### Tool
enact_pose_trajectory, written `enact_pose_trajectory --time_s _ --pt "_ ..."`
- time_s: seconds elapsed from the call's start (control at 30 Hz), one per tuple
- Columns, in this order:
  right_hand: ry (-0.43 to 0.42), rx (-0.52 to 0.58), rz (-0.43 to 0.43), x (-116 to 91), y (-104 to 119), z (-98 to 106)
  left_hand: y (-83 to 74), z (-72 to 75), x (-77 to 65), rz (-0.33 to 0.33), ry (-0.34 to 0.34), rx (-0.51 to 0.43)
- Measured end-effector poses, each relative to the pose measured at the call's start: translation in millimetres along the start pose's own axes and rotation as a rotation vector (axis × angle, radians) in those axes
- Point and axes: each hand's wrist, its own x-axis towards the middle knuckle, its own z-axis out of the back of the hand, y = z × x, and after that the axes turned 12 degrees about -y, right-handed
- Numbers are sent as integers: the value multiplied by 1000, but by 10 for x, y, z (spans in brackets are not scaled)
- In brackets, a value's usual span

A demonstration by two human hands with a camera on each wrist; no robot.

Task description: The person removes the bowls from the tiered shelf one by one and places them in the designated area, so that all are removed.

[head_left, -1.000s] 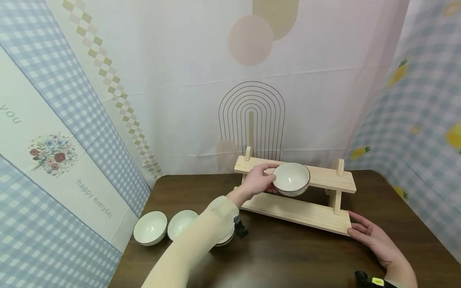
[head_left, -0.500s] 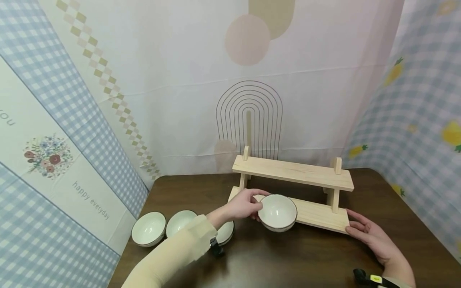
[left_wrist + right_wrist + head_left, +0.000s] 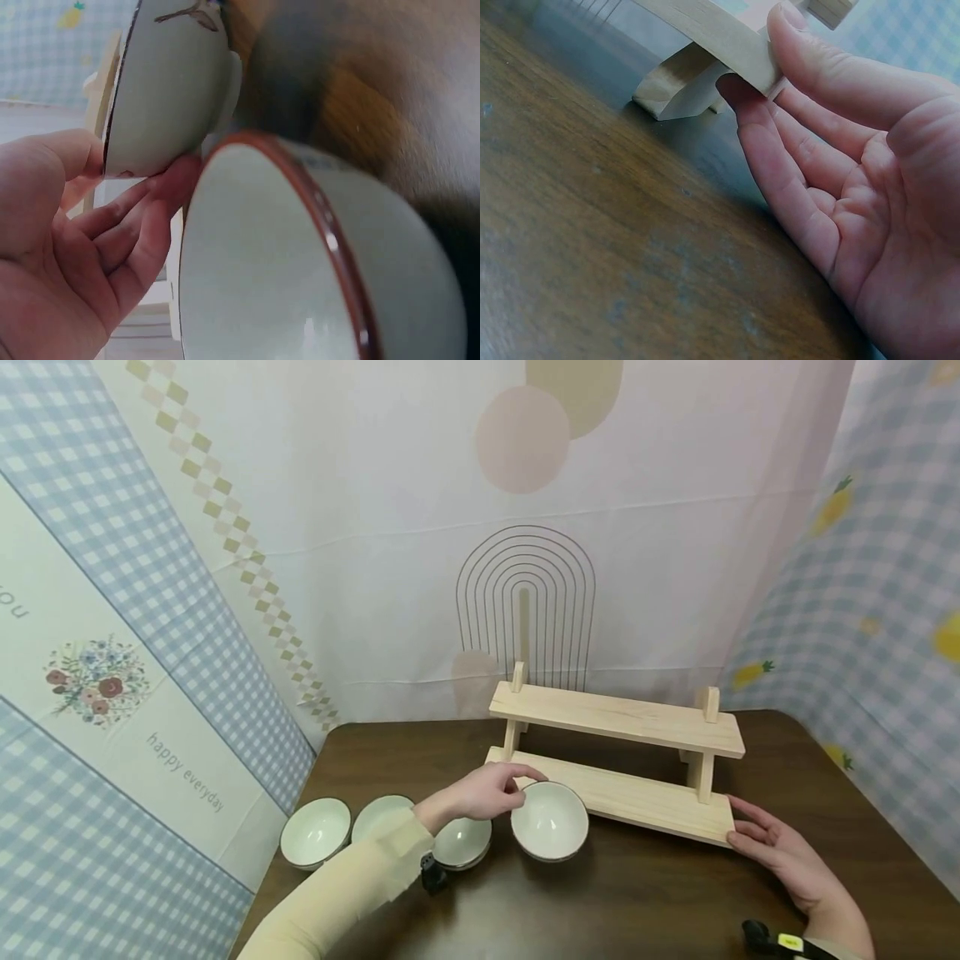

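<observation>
My left hand (image 3: pixel 487 791) pinches the rim of a white bowl (image 3: pixel 551 822) with a dark edge. In the left wrist view the thumb lies at the rim of this bowl (image 3: pixel 169 90) and the fingers are under its side. It is held in front of the two-tier wooden shelf (image 3: pixel 615 714), right of another bowl (image 3: pixel 462 842). My right hand (image 3: pixel 787 864) grips the right end of the shelf's lower board. In the right wrist view the thumb lies on top of the board (image 3: pixel 727 37) and fingers are beneath it.
Two more white bowls, a far-left bowl (image 3: pixel 315 833) and a partly sleeve-covered bowl (image 3: pixel 381 814), stand in the row at the left of the dark wooden table (image 3: pixel 600 902). Behind the table hangs a patterned cloth (image 3: pixel 375 568).
My left hand has brought the bowl from the upper board down, toward me and to the left, off the shelf. My right hand stays at the shelf's end.
</observation>
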Motion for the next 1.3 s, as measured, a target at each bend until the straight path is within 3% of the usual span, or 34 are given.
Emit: enact_pose_trajectory --time_s 0.43,0.7,0.93,1.3 --pt "15 2 -13 25 -21 24 112 70 29 -49 77 40" --pt "9 -86 7 -2 -35 48 99 79 49 -63 104 71" --pt "23 -33 6 8 -45 46 92 107 43 -91 139 91" --pt "24 -42 0 15 -44 52 131 160 57 -109 166 133"
